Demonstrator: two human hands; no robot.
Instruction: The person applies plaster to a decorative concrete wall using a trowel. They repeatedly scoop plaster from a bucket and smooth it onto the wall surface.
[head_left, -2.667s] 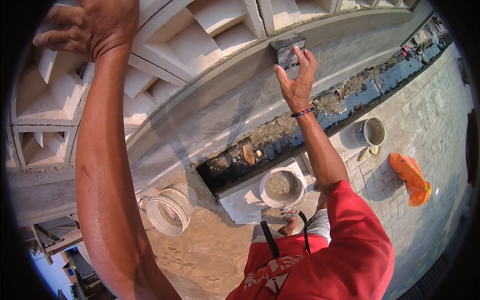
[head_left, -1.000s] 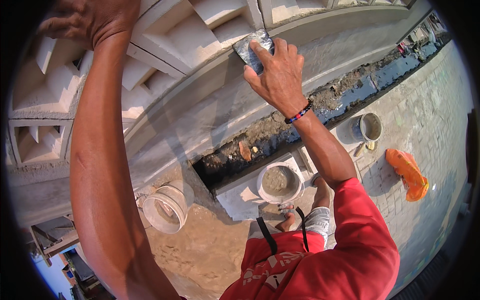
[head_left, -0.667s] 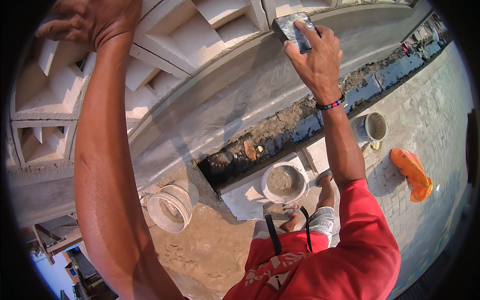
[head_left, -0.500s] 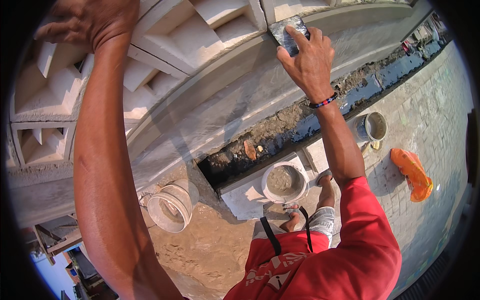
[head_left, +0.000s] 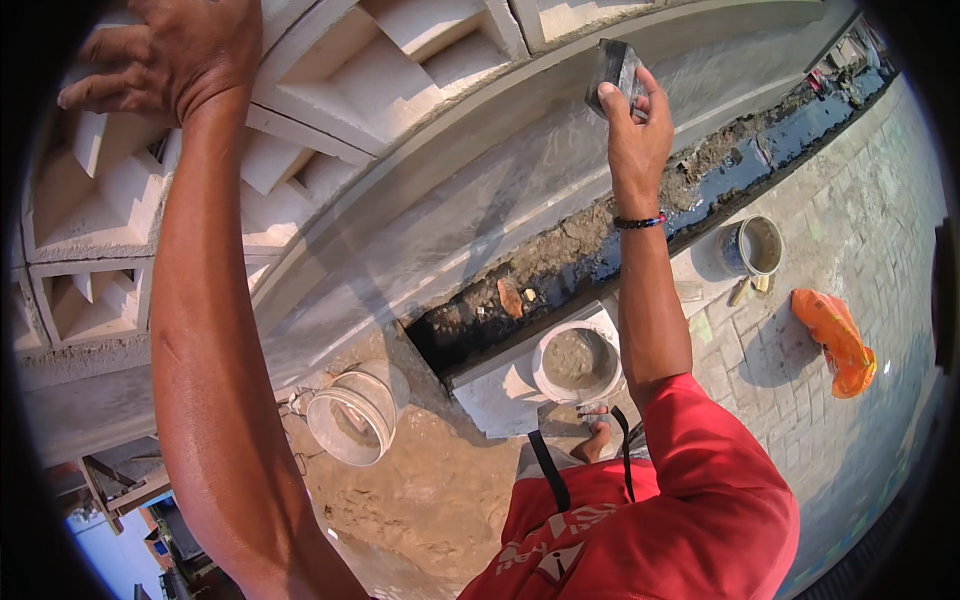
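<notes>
Right hand: thumb and fingers were closed on the edge of the dark rectangular block.
Dark rectangular block: tilted, it was just beside the grey plastered wall, below the white lattice blocks; contact could not be told.
Left hand: fingers were spread over the lattice blocks, nothing visible in them, palm hidden.
Drop risk: so narrow a grip might have let the block twist free toward the drain.
Plaster risk: a tilted corner could have scored the wall.
Mortar bucket: beside a foot, it might have been kicked.

Sunlit block paving, wet drain, sand
</notes>
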